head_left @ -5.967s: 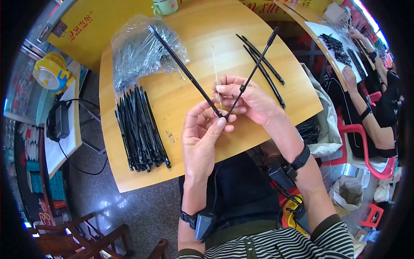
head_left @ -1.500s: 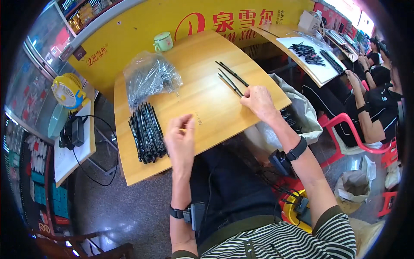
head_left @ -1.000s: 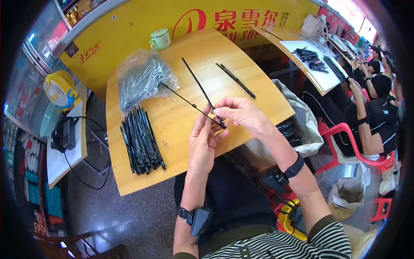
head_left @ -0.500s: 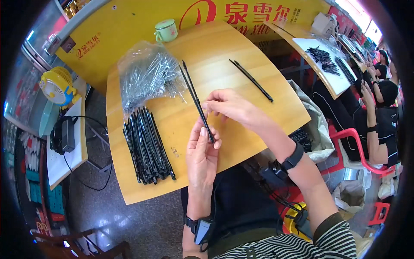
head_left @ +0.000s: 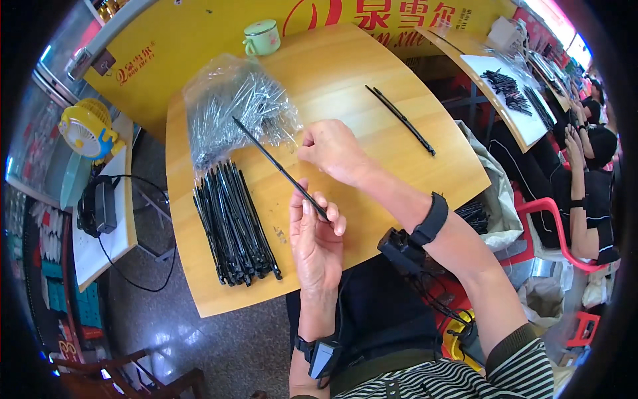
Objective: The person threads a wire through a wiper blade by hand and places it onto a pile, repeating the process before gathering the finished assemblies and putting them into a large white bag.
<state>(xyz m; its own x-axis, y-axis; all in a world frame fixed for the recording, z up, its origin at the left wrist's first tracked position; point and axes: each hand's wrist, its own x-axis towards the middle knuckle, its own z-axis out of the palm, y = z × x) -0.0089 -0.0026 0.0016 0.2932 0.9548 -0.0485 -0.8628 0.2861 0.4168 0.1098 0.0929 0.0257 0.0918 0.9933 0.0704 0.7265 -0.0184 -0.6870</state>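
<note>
A thin black rod (head_left: 276, 165) slants up and away from my left hand (head_left: 315, 233), which grips its near end between thumb and fingers. My right hand (head_left: 335, 151) hovers beyond it, its fingers curled together; whatever they may pinch is hidden. Just left of those fingers lies a clear plastic bag (head_left: 216, 83) full of thin, shiny, transparent strips. A bundle of similar black rods (head_left: 236, 226) rests on the wooden table left of my left hand. Another pair of black rods (head_left: 402, 121) lies side by side toward the table's right.
A green lidded mug (head_left: 262, 38) stands at the far edge of the table (head_left: 332, 73). To the right hangs a whitish sack (head_left: 502, 199) with black rods inside. A yellow fan (head_left: 86, 130) sits at left. Other people work at a table on the right.
My right hand has come off the black rod and moved a little left and away, toward the bag. The rod in my left hand now tilts further left.
</note>
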